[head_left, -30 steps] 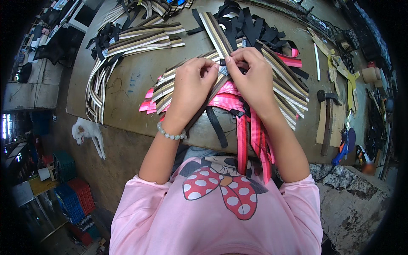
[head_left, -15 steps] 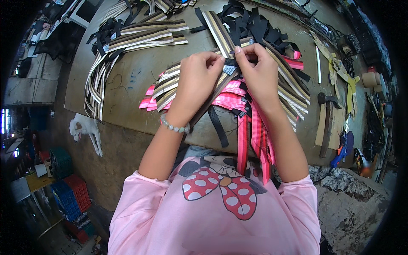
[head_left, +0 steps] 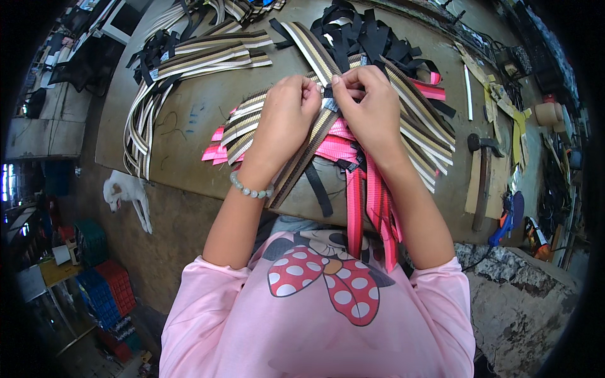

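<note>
A brown, tan and white striped webbing strap [head_left: 310,47] runs slantwise between my hands, its lower end [head_left: 296,165] passing under my left wrist. A short black band [head_left: 327,92] crosses it, with a small pale label [head_left: 331,104] just below. My left hand [head_left: 287,113] is closed in a pinch at the band's left end. Closed too, my right hand [head_left: 370,104] has thumb and forefinger pressed on the strap beside the band. Underneath lie more striped straps [head_left: 423,135] and bright pink straps [head_left: 334,148]; some pink ones hang over the table's front edge.
Black straps [head_left: 365,31] heap at the far side of the table [head_left: 189,135]. A striped bundle [head_left: 214,57] lies at the left. A hammer [head_left: 484,179] rests on cardboard at the right, near a blue-handled tool [head_left: 506,220]. A white dog [head_left: 129,195] is on the floor.
Both hands have shifted slightly left along with the strap. More of the strap's lower end shows below my left hand, and the label is more covered by my fingers.
</note>
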Tool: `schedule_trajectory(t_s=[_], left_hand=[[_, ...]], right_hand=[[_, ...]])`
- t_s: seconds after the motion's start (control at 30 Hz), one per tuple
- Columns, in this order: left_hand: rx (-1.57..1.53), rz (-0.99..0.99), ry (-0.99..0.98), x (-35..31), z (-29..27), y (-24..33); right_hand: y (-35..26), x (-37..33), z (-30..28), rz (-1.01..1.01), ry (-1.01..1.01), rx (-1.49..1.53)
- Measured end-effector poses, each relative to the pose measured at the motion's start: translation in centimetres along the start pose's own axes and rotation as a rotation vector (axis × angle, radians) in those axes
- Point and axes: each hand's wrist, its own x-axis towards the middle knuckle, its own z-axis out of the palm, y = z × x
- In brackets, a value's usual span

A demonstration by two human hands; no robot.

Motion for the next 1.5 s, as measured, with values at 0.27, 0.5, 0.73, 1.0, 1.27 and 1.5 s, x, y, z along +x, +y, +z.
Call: schedule_trajectory(t_s=[0.27, 0.5, 0.73, 1.0, 1.27, 1.5], left_hand=[[0.042, 0.046, 0.011, -0.1, 0.1, -0.5], [0.016, 0.032, -0.005, -0.2, -0.3, -0.3], [-0.123, 0.011, 0.039, -0.4, -1.7, -2.1], [0.706, -0.613, -0.055, -10.1, -21.7, -3.2], [0.000, 0.133, -0.226, -0.9, -9.0, 0.4], [0.388, 0.790, -0.471, 6.9, -5.0, 0.9]], right_hand=[[-0.2, 0.0, 0.1, -0.104, 0.012, -0.155], [-0.2, 0.0, -0.2, 0.045, -0.021, 0.041], [0.6, -0.1, 0.1, -0.014, 0.032, -0.014], [0.6, 0.5, -1.2, 0.168, 0.099, 0.649], [2.0, 0.9, -3.6, 0.142, 0.374, 0.698], [2.3, 1.2, -4.5, 0.184, 0.433, 0.809]])
